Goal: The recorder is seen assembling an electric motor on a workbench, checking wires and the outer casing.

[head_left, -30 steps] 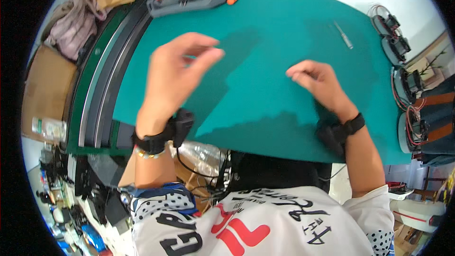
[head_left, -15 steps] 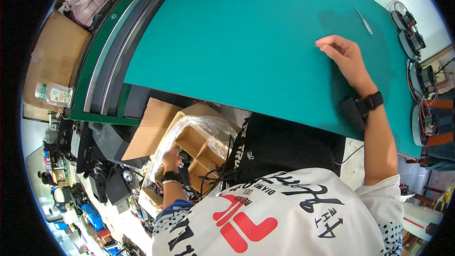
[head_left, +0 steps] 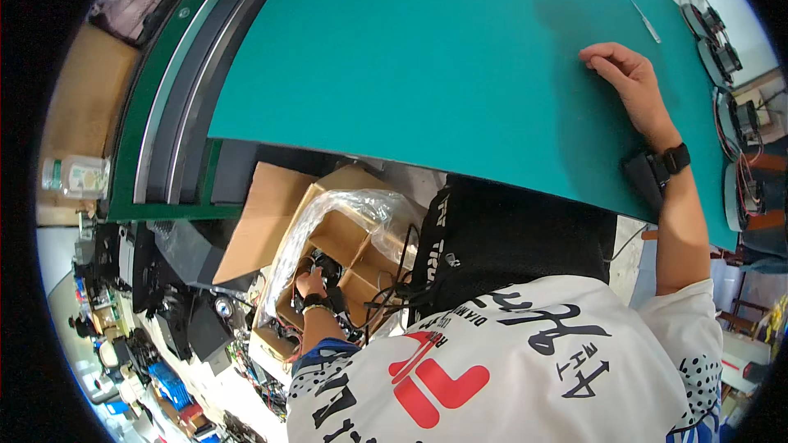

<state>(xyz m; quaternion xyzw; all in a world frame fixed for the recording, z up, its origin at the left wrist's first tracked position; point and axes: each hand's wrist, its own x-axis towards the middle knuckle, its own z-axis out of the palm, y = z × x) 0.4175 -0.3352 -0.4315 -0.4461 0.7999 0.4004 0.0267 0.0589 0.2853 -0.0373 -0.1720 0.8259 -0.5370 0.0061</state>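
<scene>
My left hand is down inside an open cardboard box below the table edge. Its fingers close on a black part in one of the cardboard compartments, and the hand partly hides what kind it is. Clear plastic film lines the box, and dark cables hang over its right side. My right hand rests over the green table top, fingers curled in toward the thumb, with nothing visible in them. A thin screwdriver with a pale handle lies beyond it.
Several black round speakers with red and black wires stand along the table's right edge. A green-framed drawer cabinet is at the left, beside a clear jar. Black equipment and cables cover the floor at lower left.
My left hand has gone deeper among the compartments and onto a black part. The right hand keeps its curled pose, slightly farther right in view. The whole view has shifted a little.
</scene>
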